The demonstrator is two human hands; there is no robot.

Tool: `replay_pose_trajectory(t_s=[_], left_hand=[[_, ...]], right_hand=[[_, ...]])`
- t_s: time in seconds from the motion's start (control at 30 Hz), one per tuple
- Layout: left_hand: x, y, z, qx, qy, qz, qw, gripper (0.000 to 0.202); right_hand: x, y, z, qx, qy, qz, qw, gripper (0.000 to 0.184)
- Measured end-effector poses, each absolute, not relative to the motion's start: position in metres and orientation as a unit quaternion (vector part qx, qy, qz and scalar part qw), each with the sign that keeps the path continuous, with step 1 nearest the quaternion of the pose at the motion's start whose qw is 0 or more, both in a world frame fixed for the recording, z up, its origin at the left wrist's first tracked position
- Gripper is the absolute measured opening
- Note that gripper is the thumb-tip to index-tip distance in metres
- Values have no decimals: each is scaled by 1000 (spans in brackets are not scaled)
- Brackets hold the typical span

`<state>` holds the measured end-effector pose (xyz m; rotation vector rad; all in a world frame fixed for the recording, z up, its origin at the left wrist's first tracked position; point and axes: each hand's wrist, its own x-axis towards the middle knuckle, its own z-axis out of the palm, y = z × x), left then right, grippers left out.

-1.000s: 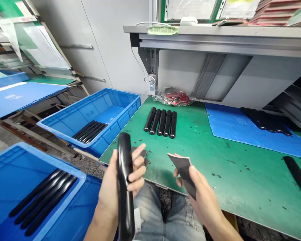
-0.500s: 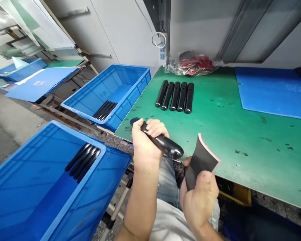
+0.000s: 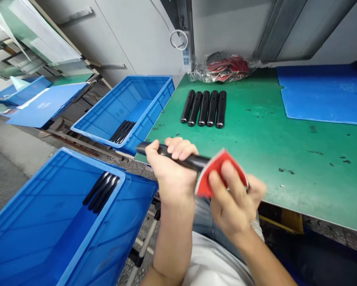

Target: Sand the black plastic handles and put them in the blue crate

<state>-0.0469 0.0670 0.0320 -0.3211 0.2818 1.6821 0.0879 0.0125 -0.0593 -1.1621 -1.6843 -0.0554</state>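
My left hand [image 3: 171,171] is wrapped around a glossy black handle [image 3: 193,161], which lies nearly level across the fist. My right hand [image 3: 232,198] pinches a bent sanding pad [image 3: 216,174] with its red face showing. The pad presses on the handle's right end and hides its tip. Several matching black handles [image 3: 204,108] lie side by side on the green bench mat [image 3: 270,139], beyond my hands.
Two blue crates stand to my left, the near one [image 3: 47,238] and the far one [image 3: 121,107], each holding black handles [image 3: 101,192]. A blue sheet [image 3: 324,95] lies on the mat's right side. A plastic bag of red pieces [image 3: 223,68] sits by the wall.
The handle has swung from upright to nearly level in my left hand. The pad has turned from its dark face to its red face and now sits on the handle's end.
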Motion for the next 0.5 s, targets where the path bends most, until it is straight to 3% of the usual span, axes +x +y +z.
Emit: replay_pose_trajectory(t_s=[0.1,0.23,0.37,0.5], left_hand=[[-48,66,34,-100,153,777,603,33],[-48,61,40,-53,200,792,575,35],[-45,60,44,-50,203,806,554,36],[-40,60,45,-44,206,823,528,35]], right_hand=[[85,18,-58,-495,-643,22,584,54],[82,16,-55,-469,-466,293,690,37],[87,6,-46,-386,-306,571,657,48],[85,0,-30,-331,-257,649,635,57]])
